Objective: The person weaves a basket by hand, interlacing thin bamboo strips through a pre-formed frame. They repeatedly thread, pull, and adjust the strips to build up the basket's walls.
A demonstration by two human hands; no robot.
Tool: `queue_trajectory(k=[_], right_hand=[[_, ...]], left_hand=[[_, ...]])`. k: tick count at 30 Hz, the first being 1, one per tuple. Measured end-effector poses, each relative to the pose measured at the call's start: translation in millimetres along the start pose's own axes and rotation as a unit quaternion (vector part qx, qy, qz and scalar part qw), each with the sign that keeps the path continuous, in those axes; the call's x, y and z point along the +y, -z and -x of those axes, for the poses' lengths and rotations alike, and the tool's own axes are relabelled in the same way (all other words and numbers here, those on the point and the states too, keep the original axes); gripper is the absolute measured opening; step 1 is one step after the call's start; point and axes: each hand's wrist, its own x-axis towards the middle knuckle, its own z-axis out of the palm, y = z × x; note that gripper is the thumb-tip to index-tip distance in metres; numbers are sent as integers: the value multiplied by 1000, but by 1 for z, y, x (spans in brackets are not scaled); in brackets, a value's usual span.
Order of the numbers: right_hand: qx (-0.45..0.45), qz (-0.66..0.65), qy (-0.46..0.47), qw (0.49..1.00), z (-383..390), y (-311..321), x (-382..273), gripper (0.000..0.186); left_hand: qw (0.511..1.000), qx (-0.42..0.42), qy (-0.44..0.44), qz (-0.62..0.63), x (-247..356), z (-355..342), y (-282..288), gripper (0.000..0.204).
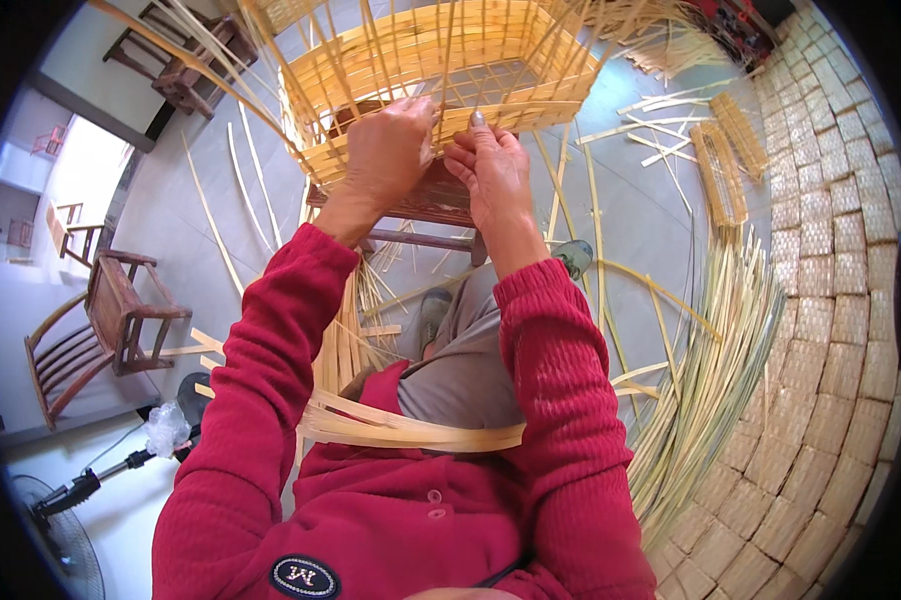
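A half-woven bamboo basket, rectangular with upright stakes standing up from its walls, rests on a low dark wooden stool in front of me. My left hand is closed over the near wall's top edge, its knuckles up and its fingertips hidden behind the weave. Close beside it, my right hand pinches the same wall, thumb up against the upper strips and fingers curled below. A bunch of pale flat bamboo strips lies across my lap.
On the right, a long bundle of thin bamboo strips lies before a stacked wall of woven pieces. Two small woven panels rest on the floor. To the left are a wooden chair and a fan.
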Motion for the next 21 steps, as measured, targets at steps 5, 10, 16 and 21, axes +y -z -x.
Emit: queue_trajectory(k=[5, 10, 16, 21], right_hand=[[55, -31, 1, 998, 5, -3, -5, 27], [-8, 18, -42, 999, 29, -11, 7, 28], [-66, 25, -56, 996, 35, -18, 19, 27], [-49, -2, -62, 997, 38, -11, 8, 22]], left_hand=[[999, 3, -19, 26, -17, 22, 32, 9], [998, -9, 21, 54, -36, 58, 63, 14], [987, 137, -26, 83, -40, 93, 65, 17], [980, 119, -139, 72, -7, 59, 42, 27]])
